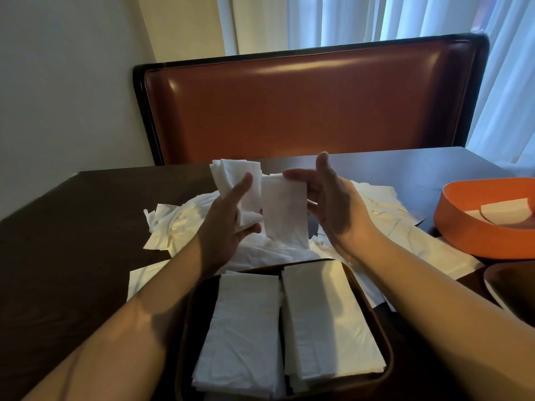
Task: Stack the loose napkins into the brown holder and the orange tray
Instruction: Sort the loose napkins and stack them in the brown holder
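Fingers first: left hand [228,224] has its thumb and curled lower fingers pinching a crumpled napkin [236,180] that sticks up behind the palm, index finger stretched out straight across it. Right hand [330,204] pinches the top edge of a folded napkin [285,211] that hangs upright between the two hands, its other fingers looser behind it; how firm that pinch is, can't tell.

Where the task stuff sits: brown holder [385,337] is nearest the camera, right under the forearms, with two side-by-side stacks of folded napkins in it. Loose pile [179,224] is spread over the desk [72,241] behind and to both sides of the holder. Orange tray [463,230] is off to the right, well apart from the hands, with a few napkins lying inside.

Risks from here, my read:
- folded one is held by one edge only, so it could unfold or slip out on the way down
- left hand's napkin is bunched, not folded; dropped in as is, it would sit lumpy and skew the stack
- left stack in the holder looks wrinkled and slightly fanned at the near end, so more on top may slide
- forearms pass low over the holder, and a sleeve-less brush could still drag the top sheets

Writing: none readable. No brand or label visible on napkins, holder or tray.
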The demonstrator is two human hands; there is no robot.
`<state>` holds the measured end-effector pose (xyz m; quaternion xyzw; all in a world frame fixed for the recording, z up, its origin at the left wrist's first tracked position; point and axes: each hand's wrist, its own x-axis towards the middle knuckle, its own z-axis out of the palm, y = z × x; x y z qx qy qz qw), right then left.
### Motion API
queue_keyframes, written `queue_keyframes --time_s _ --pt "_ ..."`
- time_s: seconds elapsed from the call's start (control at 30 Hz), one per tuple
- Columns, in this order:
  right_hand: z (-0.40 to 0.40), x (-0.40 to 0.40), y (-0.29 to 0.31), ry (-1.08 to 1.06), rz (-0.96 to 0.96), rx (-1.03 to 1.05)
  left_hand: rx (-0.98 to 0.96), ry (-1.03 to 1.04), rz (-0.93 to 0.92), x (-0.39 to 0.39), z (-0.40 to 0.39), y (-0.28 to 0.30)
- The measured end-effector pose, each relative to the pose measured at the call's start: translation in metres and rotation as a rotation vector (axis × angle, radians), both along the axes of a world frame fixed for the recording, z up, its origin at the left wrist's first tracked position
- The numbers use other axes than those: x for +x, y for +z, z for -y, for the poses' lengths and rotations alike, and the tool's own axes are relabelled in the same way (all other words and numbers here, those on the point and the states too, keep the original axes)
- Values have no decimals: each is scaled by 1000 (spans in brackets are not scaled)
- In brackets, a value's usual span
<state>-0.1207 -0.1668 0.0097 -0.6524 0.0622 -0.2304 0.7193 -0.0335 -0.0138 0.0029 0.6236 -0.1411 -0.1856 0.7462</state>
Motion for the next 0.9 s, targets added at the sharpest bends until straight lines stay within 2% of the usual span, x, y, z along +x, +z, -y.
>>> queue_keyframes --time_s 0.1,0.23,0.4,0.57,0.7,0.9 --pt "-3 0 -1 38 -7 -21 -40 -119 101 -6 0 0" --pt "-6 2 0 49 -2 -3 -105 -140 177 -4 2 -3" --pt "4 1 -1 67 -30 259 -78 -211 168 -3 0 -2" --pt "11 3 -4 115 -45 401 -2 -240 149 -8 5 -3" --pt "10 4 -3 128 -6 376 15 -204 149 -7 7 -3" --pt "9 4 1 10 29 359 67 -213 140 -8 6 -2"
